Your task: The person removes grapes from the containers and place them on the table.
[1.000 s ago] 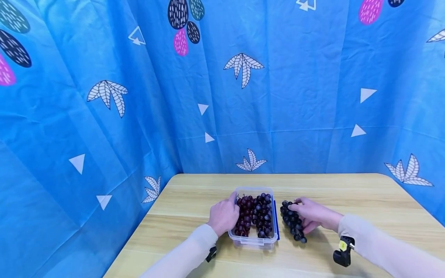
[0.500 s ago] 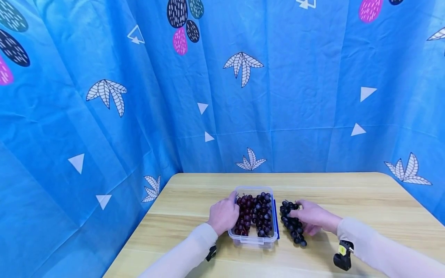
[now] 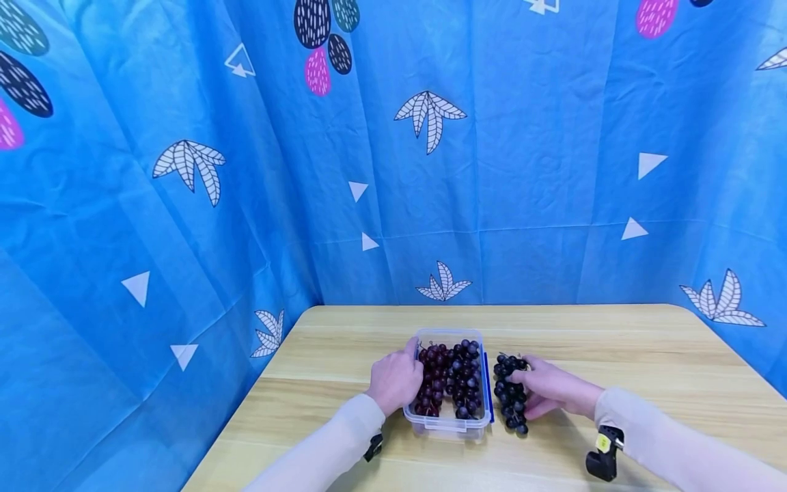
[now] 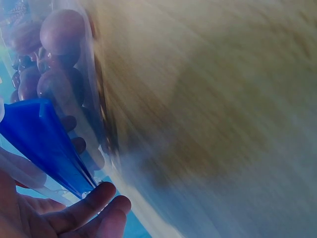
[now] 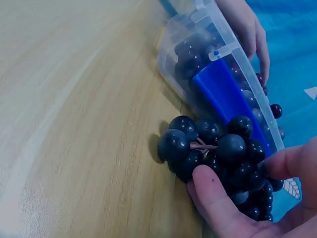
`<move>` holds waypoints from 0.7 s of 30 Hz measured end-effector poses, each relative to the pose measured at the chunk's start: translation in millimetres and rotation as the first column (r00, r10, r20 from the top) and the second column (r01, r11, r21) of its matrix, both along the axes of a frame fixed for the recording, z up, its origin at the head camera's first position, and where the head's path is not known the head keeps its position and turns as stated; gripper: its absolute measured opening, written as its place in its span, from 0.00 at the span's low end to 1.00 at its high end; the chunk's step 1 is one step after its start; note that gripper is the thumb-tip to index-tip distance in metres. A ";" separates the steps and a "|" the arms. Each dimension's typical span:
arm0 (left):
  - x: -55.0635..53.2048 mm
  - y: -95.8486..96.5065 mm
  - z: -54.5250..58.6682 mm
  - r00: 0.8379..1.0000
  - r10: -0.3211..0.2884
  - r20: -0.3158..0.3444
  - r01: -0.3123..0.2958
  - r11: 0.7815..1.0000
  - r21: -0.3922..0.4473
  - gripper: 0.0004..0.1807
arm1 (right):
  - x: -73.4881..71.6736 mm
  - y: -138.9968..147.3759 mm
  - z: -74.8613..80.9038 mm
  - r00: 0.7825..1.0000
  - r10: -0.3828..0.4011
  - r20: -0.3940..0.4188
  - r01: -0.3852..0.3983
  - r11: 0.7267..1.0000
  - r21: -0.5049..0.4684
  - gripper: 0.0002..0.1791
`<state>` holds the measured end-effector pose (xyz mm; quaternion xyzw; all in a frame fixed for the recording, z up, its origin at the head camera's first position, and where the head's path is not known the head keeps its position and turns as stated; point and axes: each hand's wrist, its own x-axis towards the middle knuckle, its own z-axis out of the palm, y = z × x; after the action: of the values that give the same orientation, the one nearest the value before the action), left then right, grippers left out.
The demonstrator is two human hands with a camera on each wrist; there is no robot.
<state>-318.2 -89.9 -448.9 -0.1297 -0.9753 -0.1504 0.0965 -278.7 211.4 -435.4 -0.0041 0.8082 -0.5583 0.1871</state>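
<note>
Your right hand [image 3: 550, 388] pinches the loose bunch of blue-black, round, glossy grapes [image 3: 509, 396] between thumb and fingers, its lower end swung toward the rectangular clear-plastic container [image 3: 447, 427] over the past second. For the work in hand, the shift means that bunch now lies more nearly parallel to the container's right side, just beside it and outside, apparently resting on the pale wood-grain table [image 3: 338, 362]. Your left hand [image 3: 396, 383] has kept its place, gripping the container's left side with a finger along the rim, and the container has not moved noticeably. By the count, you have one container, with one blue plastic side latch [image 4: 47, 139] by your left fingers and another blue plastic side latch [image 5: 233, 99] facing the loose bunch: two in all. Inside appear to be two bunches, one of dark-red, round grapes [image 3: 432, 376] on the left and one of purple-black, round grapes [image 3: 465, 379] on the right, close together at the far end with a gap between them at the near end. That makes three bunches, one of them outside; the single grapes overlap too much for you to number.
</note>
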 end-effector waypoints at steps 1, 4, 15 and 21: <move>0.2 -0.2 0.1 1.000 0.000 0.002 0.000 1.000 0.002 0.30 | 0.3 -0.2 0.2 1.000 -0.003 0.005 0.003 1.000 -0.014 0.49; -0.1 -0.7 -0.8 1.000 0.004 0.008 -0.004 1.000 0.004 0.30 | 1.0 -0.6 0.7 1.000 -0.015 0.011 0.015 1.000 -0.028 0.48; -1.4 -0.1 -1.6 1.000 0.009 0.003 -0.009 1.000 -0.016 0.30 | -0.4 2.7 3.9 0.996 -0.026 -0.091 0.041 0.984 0.175 0.47; -0.4 -0.1 -0.7 1.000 0.007 -0.006 -0.007 1.000 -0.014 0.30 | -4.4 6.0 15.2 0.976 0.037 -0.212 0.037 0.941 0.336 0.40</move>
<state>-318.6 -90.0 -449.6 -0.1273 -0.9765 -0.1428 0.0992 -283.1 217.5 -420.2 -0.0323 0.9076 -0.4075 0.0962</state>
